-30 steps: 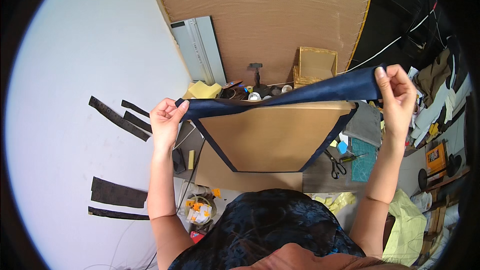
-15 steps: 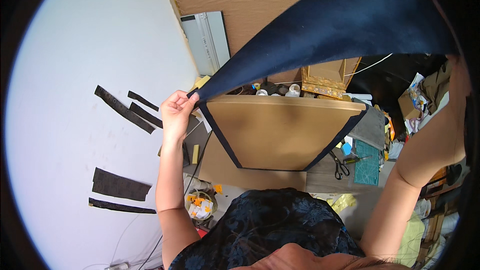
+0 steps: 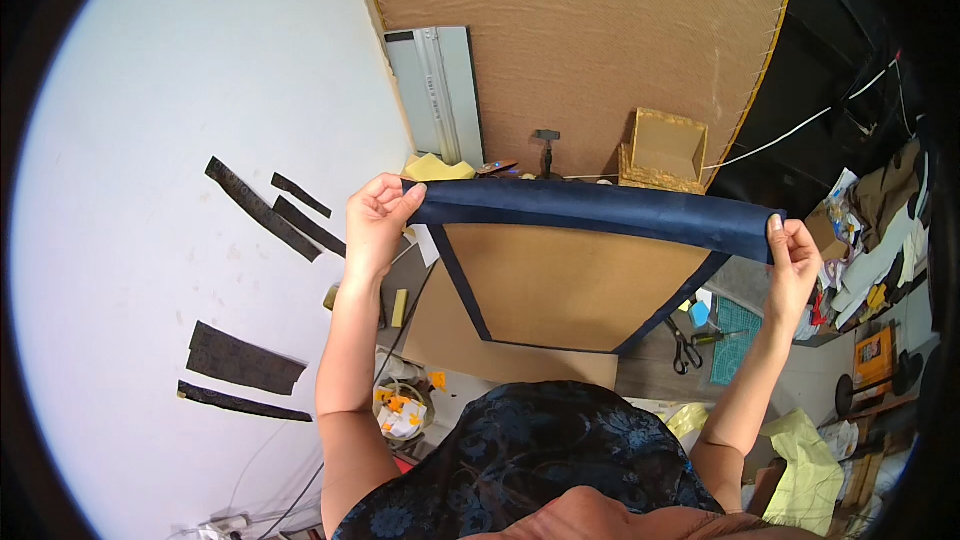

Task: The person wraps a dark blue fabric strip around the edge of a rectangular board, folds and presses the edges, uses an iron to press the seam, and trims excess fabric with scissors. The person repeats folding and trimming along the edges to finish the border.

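Observation:
A dark navy strip of fabric or leather-like material (image 3: 590,207) is stretched between my two hands. My left hand (image 3: 378,225) pinches its left end, thumb on top. At the other end, my right hand (image 3: 793,258) grips the corner between thumb and fingers. The strip lies along or just over the far edge of a tan rectangular board (image 3: 590,285); whether it touches the board I cannot tell. Navy edging runs down both sides of the board and along its near edge. Beneath the board is a brown sheet (image 3: 440,325) on the worktable.
Black scissors (image 3: 686,352) and a teal cutting mat (image 3: 737,330) lie right of the board. A yellow block (image 3: 400,308) sits at its left. Behind stand an ornate gold box (image 3: 668,145) and a grey panel (image 3: 440,90). Dark strips (image 3: 262,208) hang on the white wall.
My right hand has come down and inward from the upper right. The navy strip, raised in a wide sweep before, now runs nearly straight across the board's far edge. My left hand keeps its pinch.

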`<state>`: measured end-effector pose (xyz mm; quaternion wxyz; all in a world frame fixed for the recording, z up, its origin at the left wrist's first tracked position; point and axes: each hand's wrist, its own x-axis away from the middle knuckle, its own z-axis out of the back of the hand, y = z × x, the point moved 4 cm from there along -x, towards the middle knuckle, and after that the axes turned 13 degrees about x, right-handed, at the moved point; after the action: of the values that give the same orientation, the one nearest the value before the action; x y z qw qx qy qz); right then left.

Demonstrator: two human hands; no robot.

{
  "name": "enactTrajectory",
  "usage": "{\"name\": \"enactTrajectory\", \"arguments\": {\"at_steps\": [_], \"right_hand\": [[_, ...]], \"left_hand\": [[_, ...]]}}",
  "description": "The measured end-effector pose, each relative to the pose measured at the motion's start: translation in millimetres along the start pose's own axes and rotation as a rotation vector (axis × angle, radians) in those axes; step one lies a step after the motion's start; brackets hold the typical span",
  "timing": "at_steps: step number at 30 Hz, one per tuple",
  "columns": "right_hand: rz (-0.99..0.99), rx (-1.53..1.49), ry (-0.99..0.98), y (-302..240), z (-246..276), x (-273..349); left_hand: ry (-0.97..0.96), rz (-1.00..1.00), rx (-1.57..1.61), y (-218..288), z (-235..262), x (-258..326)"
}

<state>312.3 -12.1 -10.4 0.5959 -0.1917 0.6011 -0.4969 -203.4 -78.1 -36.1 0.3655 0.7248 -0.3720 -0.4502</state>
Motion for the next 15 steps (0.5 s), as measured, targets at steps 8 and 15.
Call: {"name": "enactTrajectory", "arguments": {"at_steps": [8, 15], "right_hand": [[0.001, -0.018, -0.008, 23.5, -16.2, 10.6], [0.018, -0.057, -0.017, 26.2, -27.5, 12.7]], "left_hand": [[0.036, -0.061, -0.097, 5.9, -5.3, 6.6], [0.099, -0.237, -0.215, 3.0, -12.9, 16.8]]}}
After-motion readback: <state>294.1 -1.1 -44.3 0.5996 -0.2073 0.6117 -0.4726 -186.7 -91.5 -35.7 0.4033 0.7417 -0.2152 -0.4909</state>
